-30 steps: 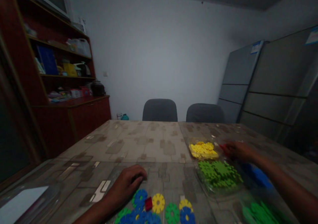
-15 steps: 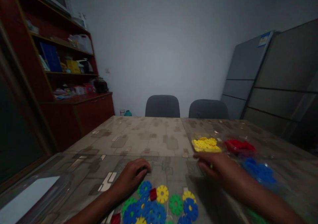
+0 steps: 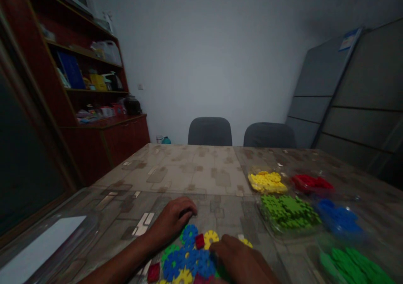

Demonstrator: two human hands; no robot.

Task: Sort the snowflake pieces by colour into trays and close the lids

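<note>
My left hand [image 3: 178, 217] rests on the table beside the toy pieces, fingers loosely curled, the thumb apart, with nothing seen in it. My right hand [image 3: 241, 259] is over the right side of the pieces, fingers bunched and pointing down; its fingertips and anything in them are hidden. Below and between the hands lie blue flower-shaped discs [image 3: 171, 265], a yellow disc [image 3: 211, 239], a red square piece [image 3: 200, 241] and a green disc edge [image 3: 170, 250]. Another red piece [image 3: 154, 272] is near my left forearm. My right hand covers part of the group.
On the right stand clear trays of yellow pieces [image 3: 267, 182], red pieces [image 3: 312, 183], light green pieces [image 3: 288, 210], blue pieces [image 3: 338, 217] and green pieces [image 3: 354, 265]. A white sheet [image 3: 42, 248] lies at the left. Two chairs [image 3: 210, 131] stand behind the table.
My right hand has moved left and nearer to me, from beside the trays to over the discs, uncovering the light green tray. My left hand stays put. The view has turned slightly.
</note>
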